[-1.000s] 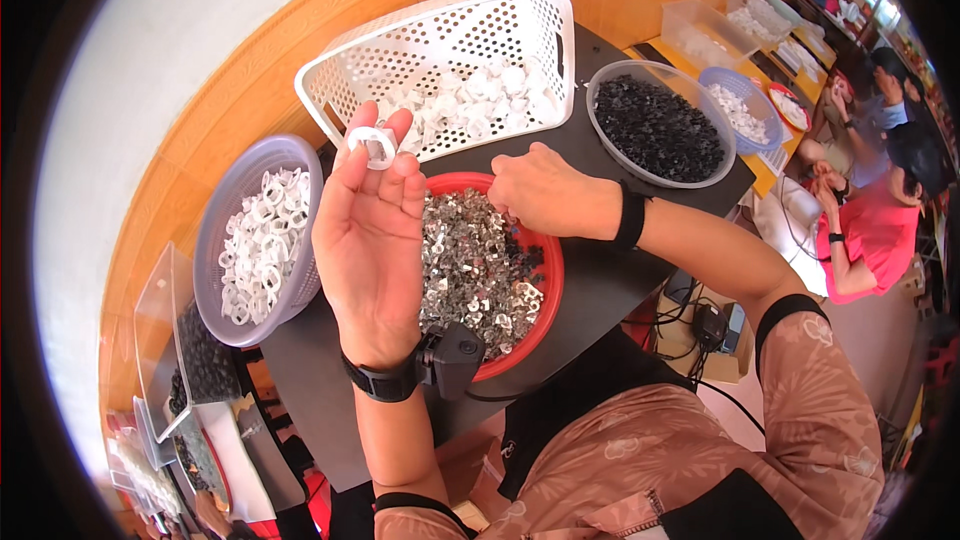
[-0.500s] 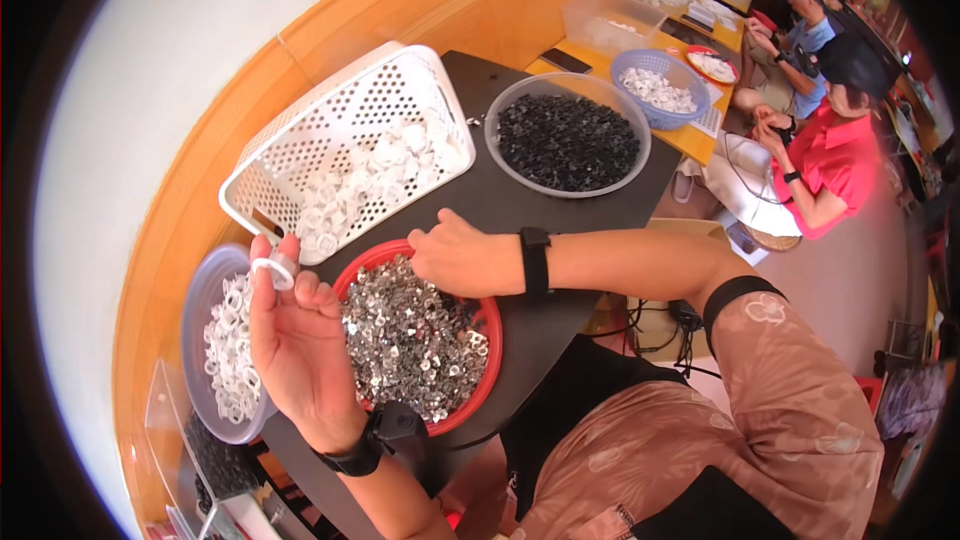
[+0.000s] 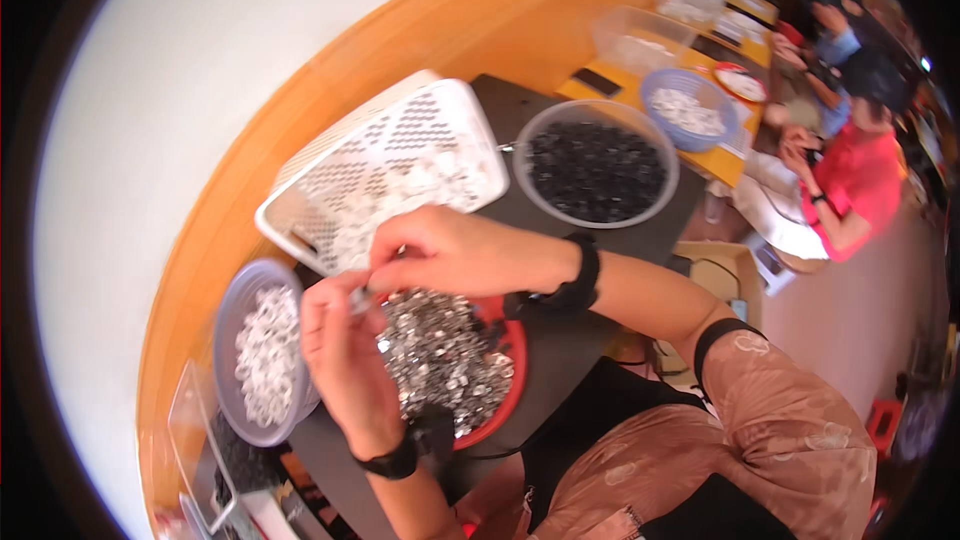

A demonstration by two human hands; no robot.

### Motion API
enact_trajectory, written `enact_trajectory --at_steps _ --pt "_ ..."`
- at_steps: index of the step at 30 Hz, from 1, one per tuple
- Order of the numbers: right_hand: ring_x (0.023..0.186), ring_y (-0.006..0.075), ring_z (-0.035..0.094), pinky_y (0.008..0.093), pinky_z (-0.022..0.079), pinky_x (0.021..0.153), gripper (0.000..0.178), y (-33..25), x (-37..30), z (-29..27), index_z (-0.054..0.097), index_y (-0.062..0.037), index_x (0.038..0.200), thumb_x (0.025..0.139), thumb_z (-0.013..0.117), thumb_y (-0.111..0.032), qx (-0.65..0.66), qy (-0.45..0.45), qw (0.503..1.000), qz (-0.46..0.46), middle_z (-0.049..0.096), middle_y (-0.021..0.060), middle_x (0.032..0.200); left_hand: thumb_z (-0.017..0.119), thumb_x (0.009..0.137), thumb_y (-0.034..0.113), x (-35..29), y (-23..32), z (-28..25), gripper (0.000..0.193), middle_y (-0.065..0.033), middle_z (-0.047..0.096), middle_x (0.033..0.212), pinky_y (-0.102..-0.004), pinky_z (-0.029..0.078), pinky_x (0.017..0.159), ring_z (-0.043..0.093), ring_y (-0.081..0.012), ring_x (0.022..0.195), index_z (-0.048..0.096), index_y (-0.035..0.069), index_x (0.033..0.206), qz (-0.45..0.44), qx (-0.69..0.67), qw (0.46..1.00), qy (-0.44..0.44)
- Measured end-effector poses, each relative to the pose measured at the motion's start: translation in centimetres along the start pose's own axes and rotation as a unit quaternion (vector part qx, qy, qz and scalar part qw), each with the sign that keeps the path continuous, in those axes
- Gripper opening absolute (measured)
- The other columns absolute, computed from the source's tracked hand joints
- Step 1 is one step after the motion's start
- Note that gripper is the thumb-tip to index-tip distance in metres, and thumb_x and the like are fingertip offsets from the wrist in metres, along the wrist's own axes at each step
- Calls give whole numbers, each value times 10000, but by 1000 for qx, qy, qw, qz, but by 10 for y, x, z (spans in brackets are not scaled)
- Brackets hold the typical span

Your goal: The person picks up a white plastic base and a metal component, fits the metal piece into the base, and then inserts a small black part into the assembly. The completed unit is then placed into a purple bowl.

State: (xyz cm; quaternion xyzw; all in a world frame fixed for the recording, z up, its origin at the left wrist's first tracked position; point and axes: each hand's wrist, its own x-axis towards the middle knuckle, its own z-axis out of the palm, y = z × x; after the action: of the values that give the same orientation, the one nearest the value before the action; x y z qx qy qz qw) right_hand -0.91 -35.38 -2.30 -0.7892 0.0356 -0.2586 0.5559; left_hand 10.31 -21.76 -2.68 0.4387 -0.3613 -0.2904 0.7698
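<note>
My left hand, palm up, closes its fingertips on a small white plastic ring, which is blurred and mostly covered by the fingers. My right hand reaches in from the right, and its pinched fingertips meet the ring. What the right fingers hold is hidden. Below both hands sits a red bowl heaped with small shiny metal pieces. Behind them a white perforated basket lies tilted, with white plastic parts inside. To the left stands a pale purple bowl of white ring parts.
A clear round bowl of black parts stands on the dark table. Beyond it, a yellow table carries a blue basket of white pieces. Two people sit at the right. A cardboard box is beside the table.
My right hand has risen from the metal pieces and moved left to the ring. My left hand has lowered slightly toward it. The whole view has shifted a little.
</note>
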Motion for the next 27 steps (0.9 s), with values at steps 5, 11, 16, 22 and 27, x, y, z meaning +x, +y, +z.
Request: enact_trajectory --at_steps 5,11,16,22,27 --pt "667 30 493 203 394 572 162 7 22 5 645 -5 889 901 627 -166 103 25 994 -13 583 -21 726 538 935 95 0 3 1 133 -80 643 978 -214 409 641 512 -72 686 597 -1 1007 45 -11 997 64" --pt "650 -13 448 173 359 550 138 16 36 10 617 -32 936 945 583 -165 168 -33 985 35 538 -72 752 555 931 106 4 3 -10 137 -62 643 980 -206 402 653 506 -57 701 605 12 1016 21 -7 997 78" --pt "704 -7 504 159 407 610 158 21 36 2 625 -28 960 944 589 -181 275 -49 952 121 575 -56 794 559 937 122 9 -7 -6 145 -41 635 955 -193 417 649 515 -56 702 610 25 1032 15 62 994 86" --pt "742 11 536 159 422 641 165 14 50 11 644 -20 922 929 614 -182 259 -51 958 113 608 -34 818 594 913 80 10 -11 -6 75 6 577 796 -185 371 617 477 -43 675 602 42 978 47 80 989 111" --pt "703 40 539 197 426 608 217 8 55 21 669 25 899 900 651 -191 269 -17 962 28 640 8 772 591 920 89 13 -11 -8 49 32 518 732 -191 348 602 454 -48 654 584 52 951 62 92 985 129"
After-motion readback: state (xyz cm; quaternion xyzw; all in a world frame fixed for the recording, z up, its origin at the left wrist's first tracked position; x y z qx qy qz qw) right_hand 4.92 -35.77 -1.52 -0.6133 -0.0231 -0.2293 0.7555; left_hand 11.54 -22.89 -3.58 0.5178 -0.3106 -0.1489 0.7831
